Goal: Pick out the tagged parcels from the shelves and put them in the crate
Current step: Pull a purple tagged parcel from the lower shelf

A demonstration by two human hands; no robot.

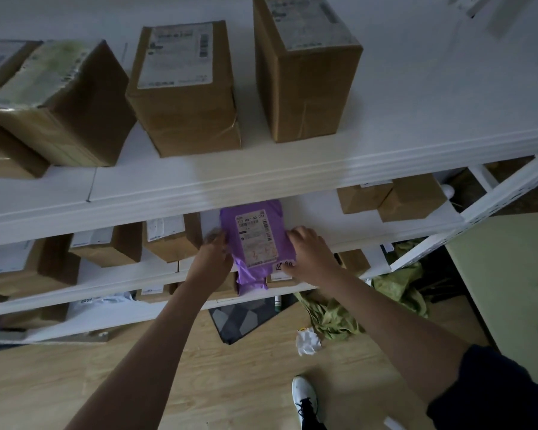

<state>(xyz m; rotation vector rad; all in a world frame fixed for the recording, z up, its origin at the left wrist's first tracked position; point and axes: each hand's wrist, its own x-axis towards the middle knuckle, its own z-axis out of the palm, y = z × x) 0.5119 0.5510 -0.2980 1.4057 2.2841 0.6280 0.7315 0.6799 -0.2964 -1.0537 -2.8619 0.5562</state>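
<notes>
**Purple bag coming off the shelf**

Purple plastic shows between both hands: the left hand (pixel 213 252) and right hand (pixel 308 252) grip the bag (pixel 255 240) by its sides, arms stretched forward, over the second shelf (pixel 323 225). This looks like the pick-out step; next comes carrying it to the crate, which is not in view. Cardboard boxes (pixel 184 88) stand above.
</notes>
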